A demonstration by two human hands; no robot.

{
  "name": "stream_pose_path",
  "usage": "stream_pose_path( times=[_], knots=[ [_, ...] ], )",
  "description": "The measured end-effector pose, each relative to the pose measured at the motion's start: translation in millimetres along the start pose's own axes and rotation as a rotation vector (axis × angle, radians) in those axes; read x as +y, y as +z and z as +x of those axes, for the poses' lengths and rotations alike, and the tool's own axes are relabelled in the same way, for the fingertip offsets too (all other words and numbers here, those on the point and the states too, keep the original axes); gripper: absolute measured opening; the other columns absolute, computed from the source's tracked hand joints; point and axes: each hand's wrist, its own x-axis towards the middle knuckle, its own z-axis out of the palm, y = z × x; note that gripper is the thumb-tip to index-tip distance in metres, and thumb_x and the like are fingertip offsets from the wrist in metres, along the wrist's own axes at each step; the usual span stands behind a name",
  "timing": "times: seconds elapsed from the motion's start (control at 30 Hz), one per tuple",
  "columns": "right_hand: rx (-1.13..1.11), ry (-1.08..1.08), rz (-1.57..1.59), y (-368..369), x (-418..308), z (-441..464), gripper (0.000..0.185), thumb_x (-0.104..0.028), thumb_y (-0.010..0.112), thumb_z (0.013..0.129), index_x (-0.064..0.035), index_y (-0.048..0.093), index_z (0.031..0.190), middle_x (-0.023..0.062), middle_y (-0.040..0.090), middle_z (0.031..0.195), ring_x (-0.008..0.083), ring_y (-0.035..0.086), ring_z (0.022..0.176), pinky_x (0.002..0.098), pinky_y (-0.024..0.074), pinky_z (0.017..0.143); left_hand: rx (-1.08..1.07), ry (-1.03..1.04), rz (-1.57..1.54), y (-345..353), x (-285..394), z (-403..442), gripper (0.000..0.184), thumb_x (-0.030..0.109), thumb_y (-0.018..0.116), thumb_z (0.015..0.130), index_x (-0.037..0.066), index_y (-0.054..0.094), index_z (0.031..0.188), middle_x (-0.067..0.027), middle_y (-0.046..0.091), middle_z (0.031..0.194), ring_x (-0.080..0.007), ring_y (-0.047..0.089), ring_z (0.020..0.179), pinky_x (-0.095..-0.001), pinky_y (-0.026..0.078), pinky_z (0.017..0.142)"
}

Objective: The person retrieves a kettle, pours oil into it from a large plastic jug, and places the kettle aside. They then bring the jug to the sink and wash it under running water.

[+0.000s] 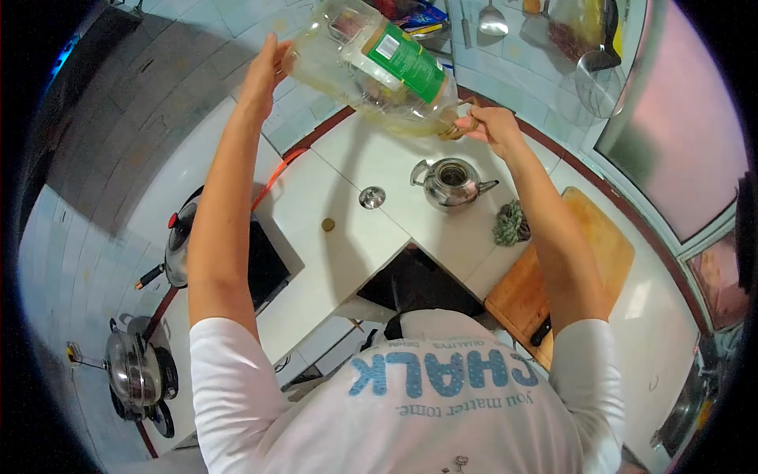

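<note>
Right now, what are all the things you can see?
Counter: one, white, middle
Bottle: one, clear, green label, top centre
Kettle: one, silver, on the counter
Round lid: one, silver, left of kettle
Small disc: one, yellowish, near lid
Plant: one, green, right of kettle
Board: one, brown, at the right
Handle: one, black, board's near edge
Strip: one, orange-red, on counter's left
Lidded pots: two, silver, far left
Ladle: one, silver, hanging at top
Window: one, pinkish, upper right
Strainer: one, silver, by window
Shirt: one, white, bottom
Left hand: one, bare, bottle's left end
Right hand: one, bare, bottle's right end
</note>
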Motion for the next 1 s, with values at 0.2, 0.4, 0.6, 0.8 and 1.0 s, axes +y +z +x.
stream_pose_path(
  times=[0.2, 0.4, 0.6, 0.8, 1.0],
  knots=[
    [-0.004, 0.045, 0.026, -5, 1, -1, 0.022, -0.01, 0.051, 0.085, 0.0067, 0.052, 0.099, 0.0183, 0.064, 0.091, 0.0208, 0.066, 0.081, 0.0235, 0.0553, 0.06, -0.036, 0.035, -0.02, 5, -1, 2, 0.06, 0.052, 0.034, 0.091, 0.002, 0.052, 0.12, -0.0091, 0.055, 0.119, -0.0193, 0.048, 0.113, -0.0339, 0.031, 0.1],
    [-0.013, 0.049, 0.04, -12, 2, 1, 0.024, -0.011, 0.051, 0.086, 0.0078, 0.052, 0.1, 0.0186, 0.065, 0.09, 0.0198, 0.066, 0.078, 0.0221, 0.055, 0.058, -0.043, 0.055, -0.054, 4, -12, 13, 0.058, 0.052, 0.035, 0.091, 0.005, 0.053, 0.12, -0.0076, 0.056, 0.118, -0.0187, 0.047, 0.113, -0.0345, 0.03, 0.1],
    [-0.023, 0.044, 0.034, -19, 5, 6, 0.026, -0.012, 0.051, 0.086, 0.0096, 0.052, 0.1, 0.019, 0.065, 0.089, 0.0204, 0.066, 0.077, 0.0214, 0.0549, 0.059, -0.043, 0.098, -0.066, 9, -14, 12, 0.057, 0.052, 0.036, 0.091, 0.005, 0.054, 0.119, -0.0073, 0.056, 0.117, -0.0187, 0.047, 0.112, -0.0346, 0.03, 0.1],
    [-0.004, 0.051, 0.048, -21, 4, 5, 0.023, -0.013, 0.051, 0.086, 0.0077, 0.054, 0.096, 0.019, 0.065, 0.089, 0.0214, 0.066, 0.078, 0.024, 0.0553, 0.062, -0.06, 0.12, -0.046, 11, -15, 19, 0.056, 0.051, 0.037, 0.091, 0.005, 0.055, 0.118, -0.0074, 0.057, 0.116, -0.0186, 0.048, 0.111, -0.0341, 0.031, 0.099],
    [-0.011, 0.054, 0.056, -27, 5, 1, 0.021, -0.013, 0.051, 0.086, 0.0061, 0.055, 0.094, 0.0182, 0.065, 0.09, 0.0227, 0.066, 0.083, 0.0249, 0.0554, 0.065, -0.039, 0.121, -0.042, 20, -14, 18, 0.055, 0.049, 0.039, 0.091, 0.004, 0.055, 0.117, -0.0074, 0.056, 0.117, -0.018, 0.048, 0.111, -0.034, 0.032, 0.098]
  ],
)
